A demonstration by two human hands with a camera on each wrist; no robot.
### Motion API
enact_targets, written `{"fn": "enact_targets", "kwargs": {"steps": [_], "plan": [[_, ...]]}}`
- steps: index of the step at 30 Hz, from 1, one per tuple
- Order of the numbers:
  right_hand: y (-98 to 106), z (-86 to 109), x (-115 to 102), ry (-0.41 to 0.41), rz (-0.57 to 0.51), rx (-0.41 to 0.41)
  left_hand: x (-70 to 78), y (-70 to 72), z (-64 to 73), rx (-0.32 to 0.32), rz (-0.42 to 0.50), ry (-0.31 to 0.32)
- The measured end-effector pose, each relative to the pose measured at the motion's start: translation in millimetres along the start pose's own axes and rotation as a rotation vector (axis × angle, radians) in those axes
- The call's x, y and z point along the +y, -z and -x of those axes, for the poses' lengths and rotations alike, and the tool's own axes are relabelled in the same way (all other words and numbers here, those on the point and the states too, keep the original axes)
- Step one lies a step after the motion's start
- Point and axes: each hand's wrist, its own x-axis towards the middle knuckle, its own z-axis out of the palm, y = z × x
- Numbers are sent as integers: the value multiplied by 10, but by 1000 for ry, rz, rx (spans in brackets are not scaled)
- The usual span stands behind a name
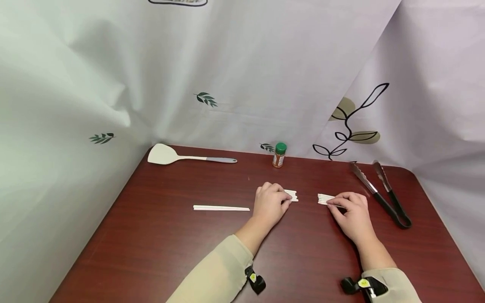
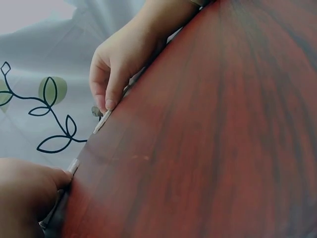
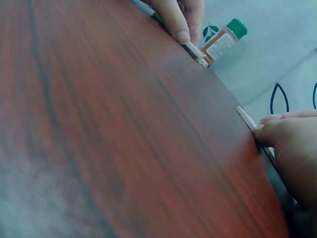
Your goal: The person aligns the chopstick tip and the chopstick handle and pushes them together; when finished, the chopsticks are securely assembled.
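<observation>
My left hand (image 1: pixel 270 203) is over the middle of the table and pinches a flat row of several white chopsticks (image 1: pixel 291 195), whose ends stick out to the right. Opposite it, my right hand (image 1: pixel 353 213) pinches another row of white chopsticks (image 1: pixel 323 198), with their ends pointing left. A short gap of bare table separates the two rows. In the left wrist view, thumb and fingers of the right hand (image 2: pixel 124 62) meet on the white ends (image 2: pixel 102 122), low at the tabletop. Palms and fingers hide most of both rows. Left of my left hand lie two more white chopsticks (image 1: pixel 221 208), side by side.
A white spatula (image 1: pixel 163 155) with a grey handle lies at the back left of the dark red table (image 1: pixel 159 252). Near the back edge stands a green-capped spice jar (image 1: pixel 279 155). Black-handled metal tongs (image 1: pixel 390 202) lie spread right of my right hand. Patterned white cloth hangs behind.
</observation>
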Motion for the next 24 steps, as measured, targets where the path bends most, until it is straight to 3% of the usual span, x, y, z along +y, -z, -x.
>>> {"fn": "enact_targets", "kwargs": {"steps": [7, 12, 17, 24], "plan": [[12, 5, -26, -34, 3, 15, -2, -6, 19, -1, 21, -15], [0, -11, -50, -11, -10, 52, 13, 20, 33, 6, 79, -27], [-85, -43, -145, 18, -16, 79, -17, 73, 61, 38, 118, -48], [-174, -80, -291, 19, -12, 57, -120, 137, 164, 114, 170, -88]]}}
